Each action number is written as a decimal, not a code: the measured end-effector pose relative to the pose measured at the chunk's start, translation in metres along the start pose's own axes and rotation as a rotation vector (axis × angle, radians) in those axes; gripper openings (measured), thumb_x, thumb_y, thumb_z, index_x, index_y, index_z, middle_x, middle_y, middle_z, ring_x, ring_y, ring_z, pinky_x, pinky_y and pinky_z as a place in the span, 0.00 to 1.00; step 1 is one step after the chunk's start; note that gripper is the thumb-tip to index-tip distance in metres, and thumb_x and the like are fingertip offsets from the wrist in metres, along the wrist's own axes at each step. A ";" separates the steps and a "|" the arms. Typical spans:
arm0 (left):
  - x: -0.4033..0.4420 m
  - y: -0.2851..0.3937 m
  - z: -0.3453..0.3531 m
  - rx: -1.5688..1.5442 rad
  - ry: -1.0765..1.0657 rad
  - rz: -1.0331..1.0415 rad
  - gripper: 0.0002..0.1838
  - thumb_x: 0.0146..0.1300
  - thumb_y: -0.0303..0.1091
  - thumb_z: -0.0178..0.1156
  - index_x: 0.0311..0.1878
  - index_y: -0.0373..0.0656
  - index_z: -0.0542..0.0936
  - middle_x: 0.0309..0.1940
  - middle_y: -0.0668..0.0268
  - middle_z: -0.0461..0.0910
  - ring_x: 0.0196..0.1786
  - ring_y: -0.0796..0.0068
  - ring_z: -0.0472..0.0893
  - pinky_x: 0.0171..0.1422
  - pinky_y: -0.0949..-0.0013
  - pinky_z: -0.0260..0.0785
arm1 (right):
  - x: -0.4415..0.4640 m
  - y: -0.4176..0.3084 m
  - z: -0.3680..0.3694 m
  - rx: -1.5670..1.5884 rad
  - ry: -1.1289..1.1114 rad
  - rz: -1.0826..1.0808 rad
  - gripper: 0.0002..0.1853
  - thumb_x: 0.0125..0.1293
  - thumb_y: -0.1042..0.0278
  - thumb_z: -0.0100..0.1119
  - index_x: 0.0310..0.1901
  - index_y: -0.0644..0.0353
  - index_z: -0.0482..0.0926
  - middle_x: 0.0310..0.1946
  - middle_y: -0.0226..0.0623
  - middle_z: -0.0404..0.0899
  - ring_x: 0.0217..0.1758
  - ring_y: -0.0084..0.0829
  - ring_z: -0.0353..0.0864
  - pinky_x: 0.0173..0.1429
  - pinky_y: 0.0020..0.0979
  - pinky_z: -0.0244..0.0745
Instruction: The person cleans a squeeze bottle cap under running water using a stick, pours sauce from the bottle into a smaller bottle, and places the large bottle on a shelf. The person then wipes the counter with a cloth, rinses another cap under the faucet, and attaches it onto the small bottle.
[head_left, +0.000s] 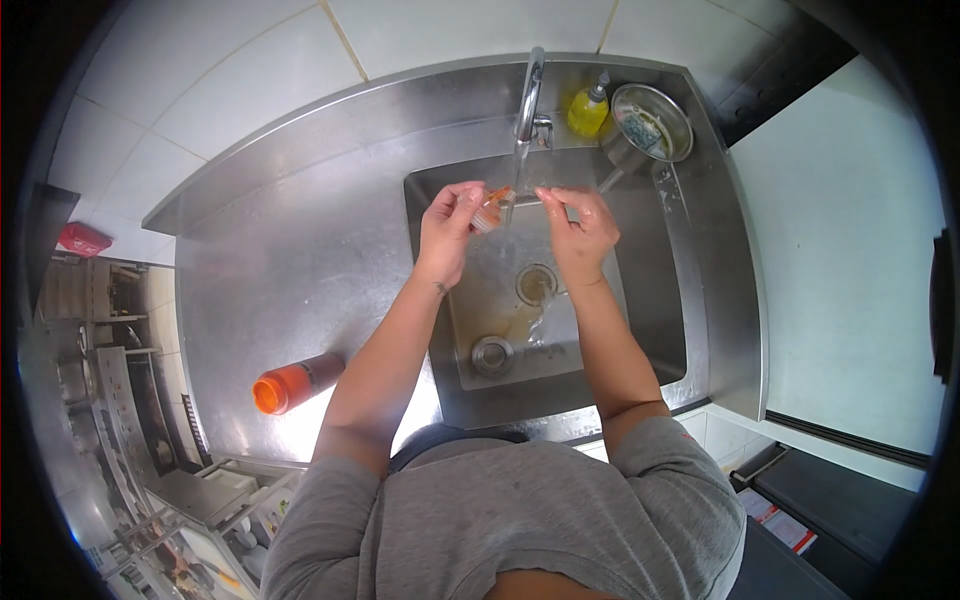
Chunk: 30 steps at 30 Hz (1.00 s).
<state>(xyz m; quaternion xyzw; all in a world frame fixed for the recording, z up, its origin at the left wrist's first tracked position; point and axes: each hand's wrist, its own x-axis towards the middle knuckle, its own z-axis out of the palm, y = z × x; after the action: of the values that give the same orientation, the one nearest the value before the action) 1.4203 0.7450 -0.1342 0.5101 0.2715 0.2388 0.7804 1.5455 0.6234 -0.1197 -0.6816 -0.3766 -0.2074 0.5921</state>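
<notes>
Under the running faucet (532, 95), my left hand (449, 230) grips a small translucent cap with orange residue (487, 216). Just right of the water stream is my right hand (582, 232), its thumb and fingertips pressed together; what they hold, if anything, is too small to tell. Both hands are above the steel sink (640, 290). In the basin, a round metal strainer (492, 356) lies near the drain (536, 285), with brownish water around. An orange-stained bottle (297, 383) lies on its side on the steel counter (270, 250), left of my left forearm.
Behind the sink's right side stand a yellow soap bottle (588, 108) and a metal pan (652, 122) with a scrubber inside, its handle reaching over the basin. A white surface (850, 260) is at the right, and shelves with kitchenware (130, 400) are at the lower left.
</notes>
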 end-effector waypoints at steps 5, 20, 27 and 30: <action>-0.006 0.000 -0.002 -0.087 -0.048 0.025 0.19 0.68 0.42 0.57 0.57 0.44 0.72 0.51 0.63 0.77 0.53 0.74 0.76 0.57 0.67 0.68 | -0.010 0.010 0.005 0.571 0.035 0.617 0.09 0.55 0.78 0.69 0.33 0.61 0.77 0.28 0.30 0.80 0.31 0.18 0.77 0.36 0.22 0.72; -0.039 0.040 0.005 -0.017 -0.138 0.162 0.36 0.55 0.24 0.67 0.67 0.41 0.65 0.64 0.57 0.69 0.63 0.68 0.71 0.67 0.64 0.64 | 0.004 -0.031 -0.008 0.729 -0.082 0.441 0.18 0.59 0.84 0.62 0.49 0.64 0.67 0.34 0.36 0.81 0.39 0.21 0.78 0.48 0.21 0.70; -0.052 0.052 0.012 0.041 -0.075 0.283 0.38 0.45 0.18 0.71 0.63 0.41 0.69 0.62 0.60 0.70 0.63 0.69 0.70 0.66 0.65 0.65 | 0.005 -0.048 -0.011 0.679 -0.049 0.389 0.17 0.58 0.84 0.63 0.47 0.64 0.69 0.36 0.37 0.80 0.40 0.22 0.79 0.49 0.22 0.72; -0.054 0.052 0.013 0.166 -0.094 0.421 0.39 0.43 0.16 0.72 0.63 0.40 0.69 0.62 0.56 0.70 0.63 0.66 0.71 0.68 0.64 0.64 | 0.002 -0.056 -0.010 0.765 -0.070 0.415 0.17 0.59 0.84 0.62 0.47 0.64 0.68 0.35 0.38 0.80 0.40 0.24 0.79 0.48 0.23 0.73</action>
<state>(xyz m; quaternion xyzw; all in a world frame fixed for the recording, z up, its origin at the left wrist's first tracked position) 1.3841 0.7210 -0.0718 0.6287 0.1411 0.3492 0.6803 1.5056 0.6156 -0.0797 -0.4809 -0.3012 0.0938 0.8181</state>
